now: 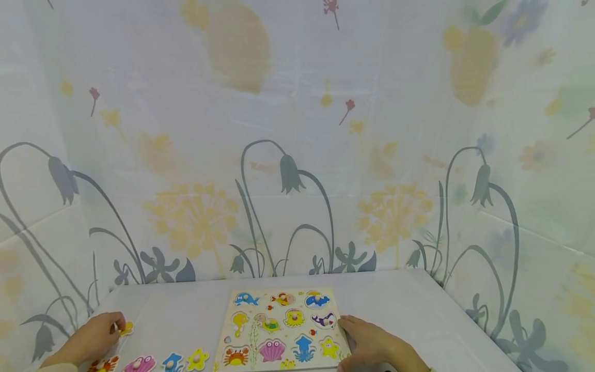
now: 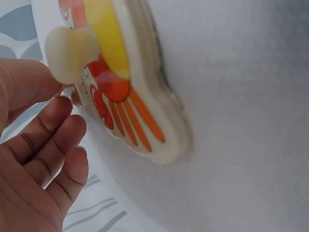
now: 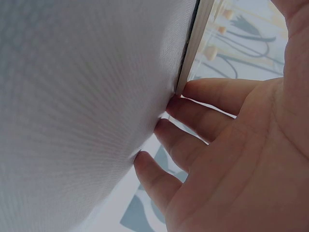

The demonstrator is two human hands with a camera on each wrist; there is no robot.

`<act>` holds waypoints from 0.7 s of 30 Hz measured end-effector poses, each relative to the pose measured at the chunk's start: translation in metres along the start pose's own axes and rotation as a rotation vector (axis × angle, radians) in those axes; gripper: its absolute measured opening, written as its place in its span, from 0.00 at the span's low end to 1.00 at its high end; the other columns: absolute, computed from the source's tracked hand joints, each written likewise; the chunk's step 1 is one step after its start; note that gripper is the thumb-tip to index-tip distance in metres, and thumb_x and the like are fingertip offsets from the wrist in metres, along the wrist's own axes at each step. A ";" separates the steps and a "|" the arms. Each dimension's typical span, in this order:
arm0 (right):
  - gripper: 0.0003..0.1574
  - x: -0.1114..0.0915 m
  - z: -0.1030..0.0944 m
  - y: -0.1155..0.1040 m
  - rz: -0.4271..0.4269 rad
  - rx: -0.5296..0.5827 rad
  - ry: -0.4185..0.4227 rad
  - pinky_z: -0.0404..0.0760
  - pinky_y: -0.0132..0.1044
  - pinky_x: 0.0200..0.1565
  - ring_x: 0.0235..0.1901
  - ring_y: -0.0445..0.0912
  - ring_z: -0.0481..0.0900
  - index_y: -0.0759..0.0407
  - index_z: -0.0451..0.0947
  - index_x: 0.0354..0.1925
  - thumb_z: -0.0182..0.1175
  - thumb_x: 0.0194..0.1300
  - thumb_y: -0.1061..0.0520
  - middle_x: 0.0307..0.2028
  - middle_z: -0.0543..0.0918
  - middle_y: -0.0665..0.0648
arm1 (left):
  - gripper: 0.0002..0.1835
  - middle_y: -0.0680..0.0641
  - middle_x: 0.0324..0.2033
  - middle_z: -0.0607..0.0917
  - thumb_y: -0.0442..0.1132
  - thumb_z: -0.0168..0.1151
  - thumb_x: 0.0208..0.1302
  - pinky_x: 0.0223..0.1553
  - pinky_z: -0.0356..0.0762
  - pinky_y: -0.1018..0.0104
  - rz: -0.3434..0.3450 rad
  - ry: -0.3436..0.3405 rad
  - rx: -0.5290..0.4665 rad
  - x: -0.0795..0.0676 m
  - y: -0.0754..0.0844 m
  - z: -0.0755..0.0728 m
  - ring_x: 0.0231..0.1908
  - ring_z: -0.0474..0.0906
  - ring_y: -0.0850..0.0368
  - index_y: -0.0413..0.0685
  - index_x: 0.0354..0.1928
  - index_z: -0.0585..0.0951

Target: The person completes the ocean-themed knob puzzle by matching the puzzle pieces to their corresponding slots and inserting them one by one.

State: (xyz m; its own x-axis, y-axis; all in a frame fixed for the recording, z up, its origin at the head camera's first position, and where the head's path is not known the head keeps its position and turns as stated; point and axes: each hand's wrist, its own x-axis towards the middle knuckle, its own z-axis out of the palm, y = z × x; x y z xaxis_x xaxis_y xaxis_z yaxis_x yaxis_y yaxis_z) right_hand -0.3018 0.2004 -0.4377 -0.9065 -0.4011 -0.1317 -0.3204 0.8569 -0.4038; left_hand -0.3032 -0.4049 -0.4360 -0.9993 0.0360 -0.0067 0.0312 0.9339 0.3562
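A wooden sea-animal puzzle board (image 1: 254,336) lies on the table. Its right edge is touched by the extended fingers of my right hand (image 1: 372,341), whose thumb is at the front corner. In the right wrist view those fingertips (image 3: 166,128) meet the tabletop and the board's side. My left hand (image 1: 95,333) pinches a small yellow puzzle piece (image 1: 126,328) between thumb and index finger; its full shape is hidden. Below that hand lies a crab piece (image 1: 104,364), large in the left wrist view with its pale knob (image 2: 67,53) up.
Along the front lie a pink shell piece (image 1: 140,363), a blue squid piece (image 1: 172,362) and a yellow starfish piece (image 1: 197,359). Several pieces with knobs sit in the board's upper rows. A flower-printed curtain (image 1: 297,222) stands behind the white table (image 1: 381,299).
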 end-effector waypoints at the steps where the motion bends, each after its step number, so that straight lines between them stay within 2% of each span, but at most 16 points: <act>1: 0.63 0.000 0.000 0.000 -0.003 -0.001 0.000 0.62 0.62 0.60 0.65 0.61 0.63 0.61 0.67 0.65 0.72 0.37 0.30 0.65 0.67 0.60 | 0.02 0.51 0.24 0.71 0.31 0.56 0.58 0.27 0.64 0.61 0.007 0.004 0.001 0.000 0.000 0.001 0.24 0.65 0.55 0.39 0.31 0.74; 9: 0.63 0.000 -0.001 -0.001 -0.004 -0.004 -0.004 0.61 0.62 0.60 0.65 0.61 0.62 0.61 0.66 0.65 0.72 0.37 0.30 0.66 0.67 0.61 | 0.03 0.51 0.22 0.69 0.30 0.58 0.56 0.26 0.64 0.62 0.010 0.018 -0.024 0.001 0.002 0.002 0.23 0.65 0.55 0.45 0.30 0.75; 21: 0.63 0.000 -0.002 -0.001 0.008 -0.002 -0.005 0.61 0.62 0.60 0.65 0.61 0.62 0.61 0.66 0.65 0.73 0.37 0.31 0.66 0.67 0.61 | 0.04 0.51 0.22 0.69 0.29 0.59 0.57 0.26 0.64 0.62 0.012 0.024 -0.044 0.000 0.004 0.002 0.24 0.65 0.55 0.45 0.30 0.75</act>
State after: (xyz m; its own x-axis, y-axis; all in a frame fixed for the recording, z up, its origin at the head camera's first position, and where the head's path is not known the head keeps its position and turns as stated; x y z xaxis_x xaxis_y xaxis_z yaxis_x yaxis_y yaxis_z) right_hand -0.3015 0.1998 -0.4357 -0.9075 -0.3963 -0.1393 -0.3141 0.8604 -0.4013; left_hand -0.3028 -0.4001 -0.4360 -0.9991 0.0379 0.0198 0.0426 0.9167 0.3972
